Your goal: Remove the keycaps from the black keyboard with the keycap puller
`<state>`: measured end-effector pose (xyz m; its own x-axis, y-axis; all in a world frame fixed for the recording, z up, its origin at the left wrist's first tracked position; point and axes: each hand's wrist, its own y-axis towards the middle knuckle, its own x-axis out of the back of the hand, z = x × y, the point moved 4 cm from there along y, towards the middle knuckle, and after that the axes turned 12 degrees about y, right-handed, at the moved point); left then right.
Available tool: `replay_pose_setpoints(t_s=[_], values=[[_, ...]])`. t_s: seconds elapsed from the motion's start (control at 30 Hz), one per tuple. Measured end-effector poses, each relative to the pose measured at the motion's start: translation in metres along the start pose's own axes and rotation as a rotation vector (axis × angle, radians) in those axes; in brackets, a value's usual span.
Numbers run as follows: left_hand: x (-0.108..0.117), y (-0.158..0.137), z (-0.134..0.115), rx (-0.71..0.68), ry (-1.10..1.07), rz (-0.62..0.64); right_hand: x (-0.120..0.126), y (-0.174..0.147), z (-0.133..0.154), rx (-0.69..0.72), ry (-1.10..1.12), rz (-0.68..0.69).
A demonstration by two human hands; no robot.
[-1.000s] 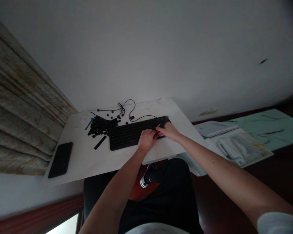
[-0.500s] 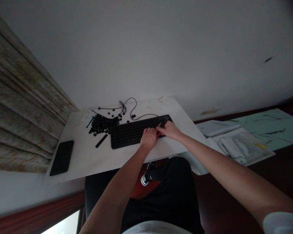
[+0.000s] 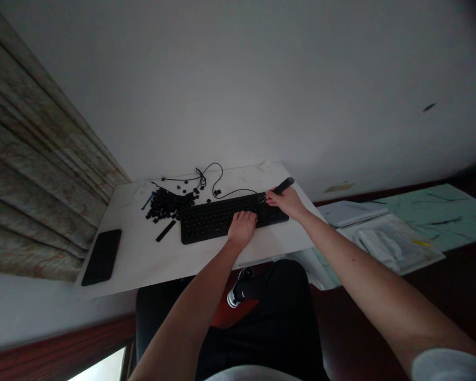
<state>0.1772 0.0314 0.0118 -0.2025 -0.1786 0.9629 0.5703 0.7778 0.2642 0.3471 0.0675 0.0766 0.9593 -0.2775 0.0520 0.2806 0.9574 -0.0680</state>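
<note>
A black keyboard (image 3: 206, 222) lies on the white table, its keycaps partly taken off. My left hand (image 3: 243, 227) rests on the keyboard's right half with the fingers laid out and holding nothing. Over the keyboard's right end, my right hand (image 3: 286, 201) is closed round a black-handled keycap puller (image 3: 283, 185). The handle sticks out to the upper right, and thin wire shows by the fingertips. To the left of the keyboard sits a heap of loose black keycaps (image 3: 166, 203). A long black spacebar (image 3: 165, 231) lies just below that heap.
A black phone (image 3: 102, 257) lies at the left of the white table (image 3: 143, 264). The keyboard's cable (image 3: 218, 180) loops along the back, with several stray keycaps near it. A thin blue tool (image 3: 147, 201) touches the heap's left side. A curtain (image 3: 35, 174) hangs at left.
My right hand has moved right and up, away from my left hand, and the keycap puller's handle now shows clearly. My left hand has stayed on the keyboard. The view has shifted slightly.
</note>
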Motion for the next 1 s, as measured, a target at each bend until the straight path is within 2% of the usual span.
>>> replay_pose_setpoints(t_s=[0.13, 0.23, 0.4, 0.57, 0.67, 0.77, 0.9, 1.0], values=[[0.002, -0.002, -0.001, -0.049, -0.001, -0.005, 0.050, -0.003, -0.035, 0.047, 0.154, -0.281], [0.004, -0.002, 0.000, -0.047, -0.007, -0.010, 0.075, -0.012, -0.064, 0.024, 0.240, -0.405], [0.004, -0.003, 0.000, -0.019, -0.062, 0.000, 0.087, -0.021, -0.091, 0.112, 0.290, -0.486], [0.009, 0.006, 0.013, 0.141, -0.212, -0.037, 0.088, -0.018, -0.097, 0.133, 0.151, -0.456], [0.021, 0.018, 0.042, 0.207, -0.245, -0.063, 0.089, -0.018, -0.097, 0.136, 0.099, -0.427], [0.036, 0.027, 0.090, 0.311, -0.163, -0.044, 0.088, -0.020, -0.095, 0.139, 0.086, -0.399], [0.050, 0.025, 0.155, 0.473, 0.044, 0.081, 0.086, -0.021, -0.094, 0.153, 0.084, -0.390], [0.054, 0.017, 0.183, 0.522, 0.135, 0.148, 0.086, -0.020, -0.096, 0.171, 0.121, -0.386]])
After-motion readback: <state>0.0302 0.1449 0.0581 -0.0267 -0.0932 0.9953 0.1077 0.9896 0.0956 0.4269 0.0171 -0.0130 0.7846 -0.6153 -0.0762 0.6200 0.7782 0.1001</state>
